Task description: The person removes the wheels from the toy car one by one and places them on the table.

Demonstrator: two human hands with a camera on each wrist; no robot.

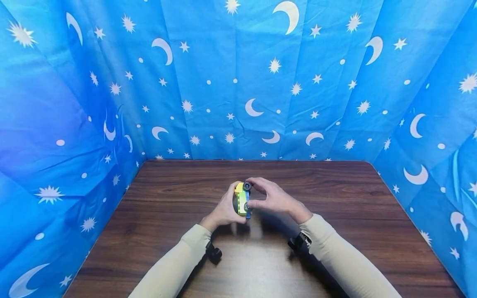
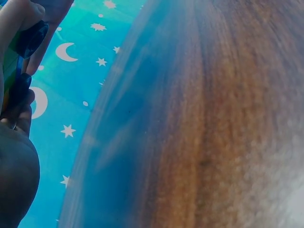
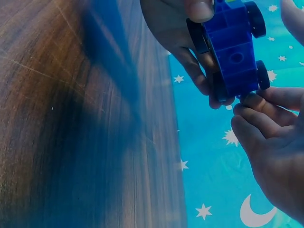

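Observation:
A small toy car (image 1: 242, 201) of building bricks is held above the table between both hands. Yellow and green bricks sit on its blue base (image 3: 232, 54), which has black wheels (image 3: 255, 20). My left hand (image 1: 225, 209) grips the car from the left, its thumb near the close end. From the right, my right hand (image 1: 277, 199) has curled fingers at the car's far end and its thumb by the nearer wheel. In the right wrist view the car's underside faces the camera. The left wrist view shows only dark wheels (image 2: 32, 39) and parts of hands at its left edge.
The brown wood-grain table (image 1: 179, 182) lies below the hands. Blue cloth (image 1: 223, 95) with white moons and stars hangs behind it and on both sides. Dark straps with devices (image 1: 299, 241) are on both wrists, over light sleeves.

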